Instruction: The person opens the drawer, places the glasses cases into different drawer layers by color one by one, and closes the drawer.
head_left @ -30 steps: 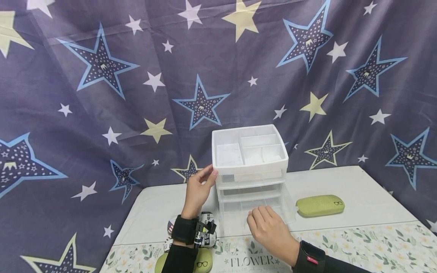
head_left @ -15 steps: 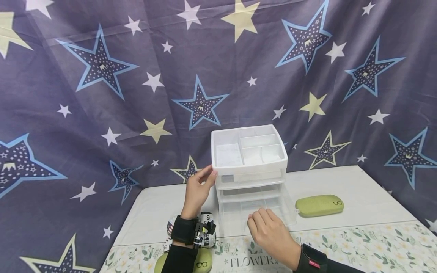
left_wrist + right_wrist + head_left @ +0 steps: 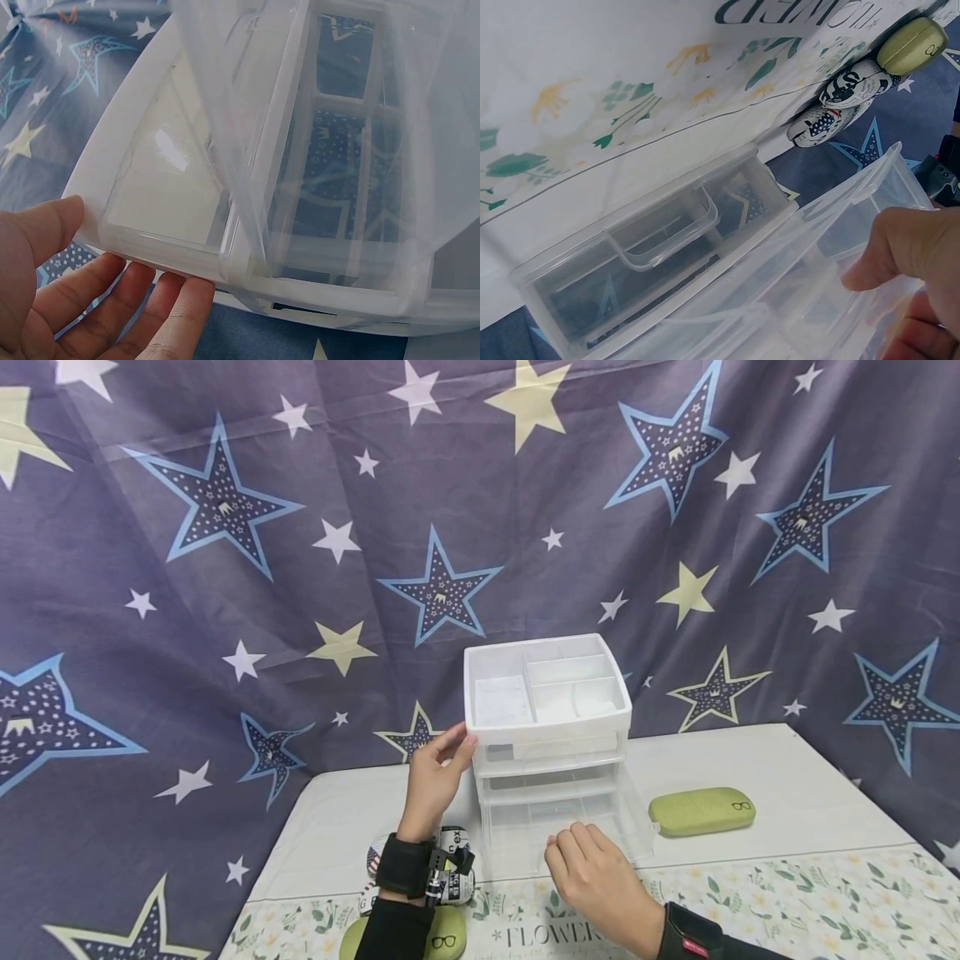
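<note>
A white plastic drawer organizer [image 3: 551,727] with a divided top tray stands on the table. At its left front corner, my left hand [image 3: 438,777] holds the frame. The left wrist view shows the thumb on the white front frame [image 3: 97,187] and the fingertips along the side. A clear middle drawer [image 3: 517,835] juts out toward me, its front gripped by my right hand [image 3: 596,881]. In the right wrist view the thumb [image 3: 874,259] lies over that drawer's wall, and the other fingers are partly hidden. Below it, the clear bottom drawer [image 3: 630,255] with a cut-out handle sits pushed in.
A green glasses case [image 3: 701,812] lies right of the organizer. Another green glasses case [image 3: 447,935] and black-and-white printed packages [image 3: 456,881] lie under my left forearm. A star-patterned curtain [image 3: 442,585] hangs behind, and a floral cloth [image 3: 787,893] covers the near table.
My right hand has drawn slightly toward me, and the middle drawer's front has come a little farther out with it. My left hand stays at the organizer's corner.
</note>
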The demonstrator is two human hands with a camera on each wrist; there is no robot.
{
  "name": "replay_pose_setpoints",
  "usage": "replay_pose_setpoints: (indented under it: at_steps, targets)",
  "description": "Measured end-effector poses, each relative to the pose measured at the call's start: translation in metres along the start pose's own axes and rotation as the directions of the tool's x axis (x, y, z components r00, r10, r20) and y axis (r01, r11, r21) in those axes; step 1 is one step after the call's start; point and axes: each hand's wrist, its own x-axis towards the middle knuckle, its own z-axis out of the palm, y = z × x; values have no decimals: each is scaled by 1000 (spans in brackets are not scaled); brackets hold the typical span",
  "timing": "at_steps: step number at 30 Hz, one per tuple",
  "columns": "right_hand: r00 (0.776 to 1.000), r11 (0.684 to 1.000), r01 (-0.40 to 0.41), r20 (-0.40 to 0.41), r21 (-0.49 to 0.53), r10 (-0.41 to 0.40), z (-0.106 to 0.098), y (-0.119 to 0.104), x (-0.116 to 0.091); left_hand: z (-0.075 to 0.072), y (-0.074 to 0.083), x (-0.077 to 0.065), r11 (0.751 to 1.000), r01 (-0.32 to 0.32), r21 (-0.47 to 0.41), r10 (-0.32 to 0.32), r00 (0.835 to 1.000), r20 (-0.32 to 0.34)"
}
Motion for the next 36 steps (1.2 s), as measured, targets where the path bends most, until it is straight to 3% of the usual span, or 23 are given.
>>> replay_pose_setpoints:
  at_steps: [24, 36]
  targets:
    - [997, 997, -20, -77, 75, 25, -6, -2, 4, 1, -4, 1, 1000, -4, 5, 4, 1000, -10]
    - [999, 996, -28, 39, 80, 25, -3, -2, -12, 1, -5, 1, 1000, 4, 7, -4, 1000, -15]
